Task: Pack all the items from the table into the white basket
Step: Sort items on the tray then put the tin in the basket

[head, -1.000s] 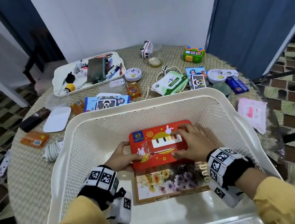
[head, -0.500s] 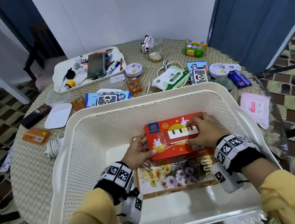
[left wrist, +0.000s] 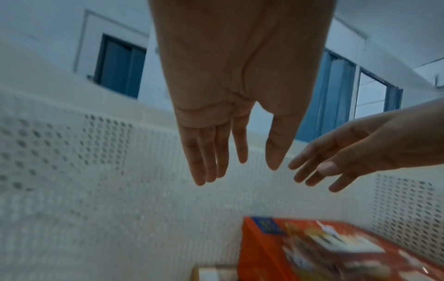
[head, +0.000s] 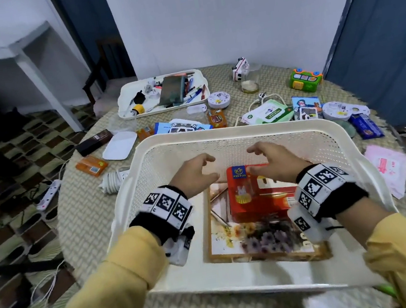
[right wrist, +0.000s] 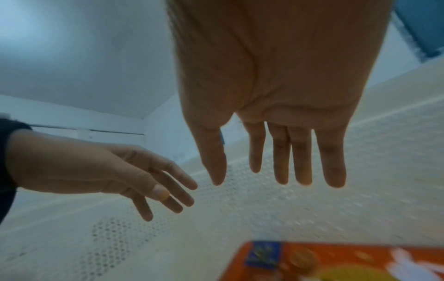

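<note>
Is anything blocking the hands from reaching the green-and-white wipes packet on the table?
Yes: the far wall of the white perforated plastic basket stands between both hands, left hand and right hand, and the wipes packet behind it.

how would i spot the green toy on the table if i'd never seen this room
Start at the white basket in the middle of the round woven table and look past its far right corner, toward the blue door. The green toy sits near the table's far edge, apart from the other clutter. It is the only bright green blocky thing there, with coloured buttons on top.
</note>
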`<state>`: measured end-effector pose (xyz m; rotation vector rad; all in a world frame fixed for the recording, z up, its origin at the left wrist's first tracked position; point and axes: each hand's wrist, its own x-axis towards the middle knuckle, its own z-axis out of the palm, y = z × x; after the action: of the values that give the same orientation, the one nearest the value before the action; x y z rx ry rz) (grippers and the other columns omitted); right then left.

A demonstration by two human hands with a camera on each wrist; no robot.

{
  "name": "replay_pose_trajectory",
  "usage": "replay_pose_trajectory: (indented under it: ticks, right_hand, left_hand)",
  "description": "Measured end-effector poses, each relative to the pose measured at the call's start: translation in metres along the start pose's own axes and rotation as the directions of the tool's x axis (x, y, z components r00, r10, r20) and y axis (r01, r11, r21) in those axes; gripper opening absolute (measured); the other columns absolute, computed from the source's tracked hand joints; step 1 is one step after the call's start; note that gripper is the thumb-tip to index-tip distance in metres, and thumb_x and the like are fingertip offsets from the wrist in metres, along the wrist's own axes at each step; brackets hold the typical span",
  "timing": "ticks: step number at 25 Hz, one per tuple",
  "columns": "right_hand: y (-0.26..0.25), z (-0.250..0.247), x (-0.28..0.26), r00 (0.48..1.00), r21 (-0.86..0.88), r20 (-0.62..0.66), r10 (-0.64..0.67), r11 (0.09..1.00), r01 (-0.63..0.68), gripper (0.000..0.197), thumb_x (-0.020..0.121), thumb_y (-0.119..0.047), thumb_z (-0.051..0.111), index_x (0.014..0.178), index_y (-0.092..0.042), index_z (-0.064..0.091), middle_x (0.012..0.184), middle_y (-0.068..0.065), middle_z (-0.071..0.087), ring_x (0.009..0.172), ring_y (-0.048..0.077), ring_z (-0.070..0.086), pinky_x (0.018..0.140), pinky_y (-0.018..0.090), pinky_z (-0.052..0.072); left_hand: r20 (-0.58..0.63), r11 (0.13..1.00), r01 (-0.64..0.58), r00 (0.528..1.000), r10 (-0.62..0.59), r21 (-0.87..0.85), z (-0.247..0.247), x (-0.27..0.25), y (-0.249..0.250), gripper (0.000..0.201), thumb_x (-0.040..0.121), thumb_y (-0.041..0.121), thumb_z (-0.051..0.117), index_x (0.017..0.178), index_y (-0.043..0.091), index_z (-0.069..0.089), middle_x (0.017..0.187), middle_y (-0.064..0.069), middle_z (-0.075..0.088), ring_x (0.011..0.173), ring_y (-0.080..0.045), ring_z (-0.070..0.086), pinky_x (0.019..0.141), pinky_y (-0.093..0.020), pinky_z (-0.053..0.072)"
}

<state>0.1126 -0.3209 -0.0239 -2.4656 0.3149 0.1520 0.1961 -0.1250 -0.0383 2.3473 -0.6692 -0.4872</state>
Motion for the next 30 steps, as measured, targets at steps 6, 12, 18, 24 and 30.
replay_pose_trajectory:
  ticks: [6, 12, 18, 24, 30]
  right_hand:
    - [-0.097, 0.011, 0.006, 0.974, 0.102, 0.036, -0.225, 0.970, 0.220, 0.043, 0.087, -0.027, 0.065, 0.126, -0.013, 0.054, 0.121, 0.008, 0.056, 0.106, 0.017, 0.053, 0.097, 0.034, 0.044]
    - [-0.206, 0.053, 0.002, 0.903, 0.246, 0.037, -0.428, 0.880, 0.407, 0.028, 0.090, -0.022, 0.061, 0.116, -0.013, 0.059, 0.107, 0.003, 0.061, 0.094, 0.013, 0.057, 0.085, 0.029, 0.047]
    - [-0.304, 0.131, -0.005, 0.886, 0.369, 0.069, -0.459, 0.837, 0.404, 0.016, 0.087, -0.018, 0.058, 0.100, -0.012, 0.065, 0.081, 0.002, 0.061, 0.076, 0.016, 0.057, 0.064, 0.025, 0.043]
    - [-0.377, 0.245, 0.000, 0.865, 0.379, 0.210, -0.456, 0.854, 0.358, 0.014, 0.087, -0.014, 0.058, 0.097, -0.009, 0.066, 0.082, 0.000, 0.060, 0.079, 0.015, 0.055, 0.066, 0.024, 0.041]
    - [-0.386, 0.352, 0.021, 0.843, 0.274, 0.409, -0.349, 0.928, 0.251, 0.025, 0.088, -0.017, 0.061, 0.111, -0.008, 0.061, 0.107, 0.009, 0.067, 0.099, 0.021, 0.061, 0.087, 0.029, 0.047]
  left_hand:
    - [-0.198, 0.999, 0.018, 0.980, -0.012, 0.028, -0.077, -0.058, -0.001, 0.033, 0.088, 0.025, 0.064, 0.120, 0.017, 0.059, 0.122, -0.004, 0.057, 0.115, -0.017, 0.052, 0.100, -0.031, 0.042]
    - [-0.470, 0.990, 0.073, 0.874, -0.123, -0.124, -0.127, -0.135, -0.050, 0.023, 0.087, 0.012, 0.063, 0.109, 0.010, 0.063, 0.106, -0.006, 0.064, 0.100, -0.018, 0.059, 0.088, -0.028, 0.046]
    - [-0.533, 0.944, 0.188, 0.787, -0.311, -0.273, -0.155, -0.196, -0.147, 0.017, 0.086, 0.013, 0.065, 0.102, 0.017, 0.062, 0.108, -0.008, 0.064, 0.099, -0.021, 0.060, 0.093, -0.036, 0.049]
    - [-0.468, 0.890, 0.339, 0.760, -0.450, -0.305, -0.177, -0.246, -0.257, 0.014, 0.087, 0.010, 0.062, 0.100, 0.015, 0.060, 0.102, -0.009, 0.065, 0.094, -0.022, 0.061, 0.085, -0.033, 0.049]
    - [-0.314, 0.809, 0.446, 0.761, -0.568, -0.383, -0.183, -0.273, -0.363, 0.018, 0.088, 0.009, 0.061, 0.105, 0.014, 0.060, 0.103, -0.006, 0.063, 0.095, -0.020, 0.059, 0.077, -0.019, 0.046]
